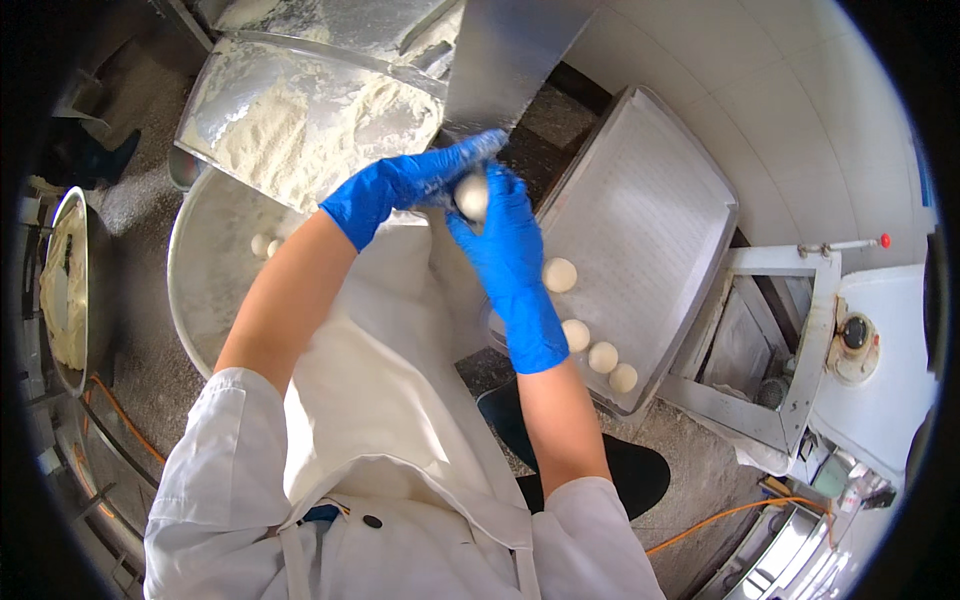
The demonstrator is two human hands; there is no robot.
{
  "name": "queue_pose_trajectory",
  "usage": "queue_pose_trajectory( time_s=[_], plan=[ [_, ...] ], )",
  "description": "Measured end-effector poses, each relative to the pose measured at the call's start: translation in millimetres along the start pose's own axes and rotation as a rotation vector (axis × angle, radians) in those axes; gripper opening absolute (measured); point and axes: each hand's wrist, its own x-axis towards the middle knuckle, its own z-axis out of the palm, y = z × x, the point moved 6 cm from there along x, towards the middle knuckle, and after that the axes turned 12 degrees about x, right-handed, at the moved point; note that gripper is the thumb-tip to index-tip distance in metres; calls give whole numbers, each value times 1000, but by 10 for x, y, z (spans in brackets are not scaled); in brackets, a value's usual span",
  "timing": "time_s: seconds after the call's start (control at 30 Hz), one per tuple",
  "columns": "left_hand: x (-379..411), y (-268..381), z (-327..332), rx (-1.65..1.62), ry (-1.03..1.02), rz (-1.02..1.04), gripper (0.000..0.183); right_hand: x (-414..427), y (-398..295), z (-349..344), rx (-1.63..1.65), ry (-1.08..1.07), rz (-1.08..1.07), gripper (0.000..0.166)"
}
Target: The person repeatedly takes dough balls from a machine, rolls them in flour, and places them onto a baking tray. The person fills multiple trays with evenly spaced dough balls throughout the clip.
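Note:
A smooth white dough ball (472, 197) sits between my two hands, both in blue gloves. My right hand (506, 232) is cupped around it from the near right side, thumb toward the left. Stretched out over its far left side, my left hand (427, 176) has straight, flour-dusted fingers and is slightly blurred; its palm side is hidden. Beside my right wrist, several round dough balls (559, 275) lie along the near left side of a large rectangular tray (645, 187). Past my left hand is a metal surface with loose flour (277, 127).
At left stands a large round tub (176, 277) with small dough balls (261, 244) inside. Farther left, a metal bowl (84, 300) holds a pale mass. An upright metal panel (502, 60) rises ahead. Right of the tray is a white metal frame (750, 405). An orange cord (720, 517) crosses the floor.

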Motion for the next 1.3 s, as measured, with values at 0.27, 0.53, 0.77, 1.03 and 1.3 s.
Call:
queue_pose_trajectory(
  time_s=[0.27,0.53,0.77,1.03,1.3],
  plan=[
    [714,-1057,-1341,-202,302,485,57,-969,1250,-886,-233,219,362,48],
    [610,-914,-1395,-1393,442,498,72,-1222,1623,-972,-496,0,518,59],
    [550,-574,-564,-352,-292,275,44,-540,692,-594,162,100,362,49],
    [413,-61,171,-150,-345,284,48,-569,663,-508,83,221,94,49],
    [840,-1073,-1185,-1111,390,208,58,-1645,2126,-1426,-494,245,567,53]
  ],
)
